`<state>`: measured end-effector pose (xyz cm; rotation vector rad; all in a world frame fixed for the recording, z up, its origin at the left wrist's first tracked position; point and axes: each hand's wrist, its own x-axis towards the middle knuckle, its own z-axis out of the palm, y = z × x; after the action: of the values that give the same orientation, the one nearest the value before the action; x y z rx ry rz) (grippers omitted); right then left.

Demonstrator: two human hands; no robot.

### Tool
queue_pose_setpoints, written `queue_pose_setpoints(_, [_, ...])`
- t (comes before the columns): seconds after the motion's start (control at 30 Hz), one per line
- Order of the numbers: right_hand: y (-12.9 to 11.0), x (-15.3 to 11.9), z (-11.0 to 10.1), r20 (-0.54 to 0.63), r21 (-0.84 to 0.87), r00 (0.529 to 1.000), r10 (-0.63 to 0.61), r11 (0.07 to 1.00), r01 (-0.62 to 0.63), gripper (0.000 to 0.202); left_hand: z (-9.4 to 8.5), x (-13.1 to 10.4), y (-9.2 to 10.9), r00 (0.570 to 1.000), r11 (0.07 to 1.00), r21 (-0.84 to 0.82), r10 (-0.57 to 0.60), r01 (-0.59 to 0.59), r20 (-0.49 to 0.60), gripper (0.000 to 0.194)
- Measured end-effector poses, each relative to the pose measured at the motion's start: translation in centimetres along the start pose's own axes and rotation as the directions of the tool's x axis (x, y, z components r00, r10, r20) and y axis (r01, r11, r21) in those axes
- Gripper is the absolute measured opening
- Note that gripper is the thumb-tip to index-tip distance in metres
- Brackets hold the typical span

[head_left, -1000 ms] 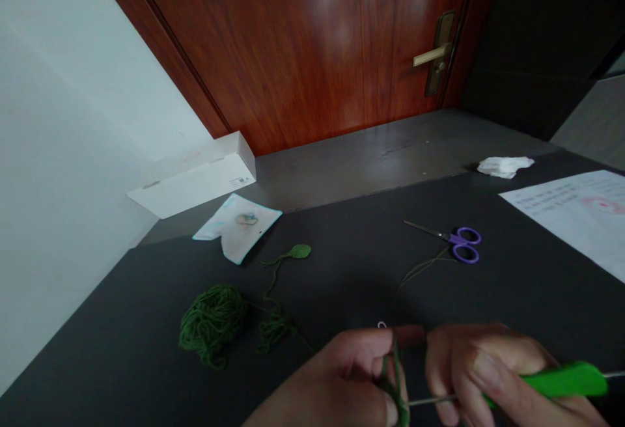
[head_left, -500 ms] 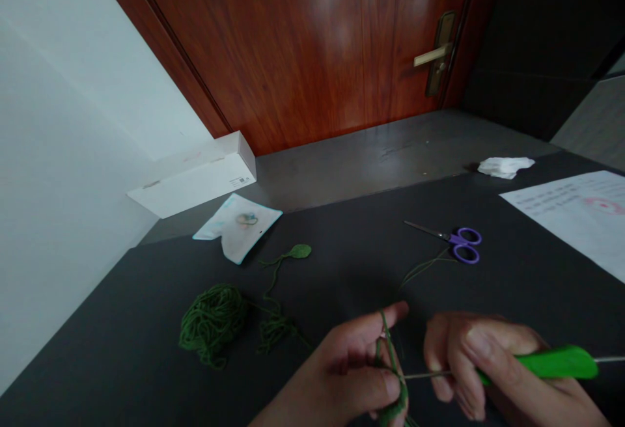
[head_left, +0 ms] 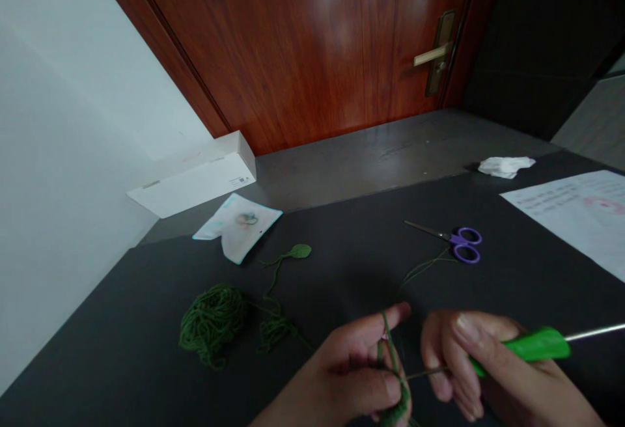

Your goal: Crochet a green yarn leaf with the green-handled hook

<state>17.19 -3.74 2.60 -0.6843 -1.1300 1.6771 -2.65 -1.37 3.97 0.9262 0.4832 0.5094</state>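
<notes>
My left hand [head_left: 356, 371] pinches a small green crocheted piece [head_left: 396, 409] between thumb and fingers, with green yarn looped over its raised index finger. In my right hand [head_left: 476, 355] is a crochet hook with a green handle [head_left: 541, 344], its metal shaft reaching the yarn at my left thumb. The tip is hidden in the yarn. A ball of green yarn [head_left: 213, 323] lies to the left, with loose strands running toward my left hand. Beyond it rests a small green leaf-shaped piece [head_left: 299, 251] with a yarn tail.
Purple-handled scissors [head_left: 459, 243] lie beyond my hands, beside thin green strands [head_left: 424, 267]. A white packet [head_left: 244, 228] and a long white box [head_left: 200, 183] are at the left. Crumpled tissue [head_left: 506, 166] and a printed sheet [head_left: 576, 212] are at the right.
My right hand and the hook's handle have shifted slightly left, and the handle's rear end has tilted up. My left hand has barely moved.
</notes>
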Motion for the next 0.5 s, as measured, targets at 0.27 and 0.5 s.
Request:
queue_pose_setpoints(0.27, [-0.3, 0.7, 1.0, -0.068, 0.185, 0.988, 0.138, 0.975, -0.123, 0.050, 0.1, 0.1, 0.5, 0.998, 0.998, 0.049, -0.050, 0.049, 0.024, 0.070])
queue_pose_setpoints(0.5, [-0.4, 1.0, 1.5, -0.100, 0.338, 0.943, 0.316, 0.903, -0.267, 0.048, 0.1, 0.1, 0.2, 1.000, 1.000, 0.018, -0.023, 0.023, -0.006, 0.073])
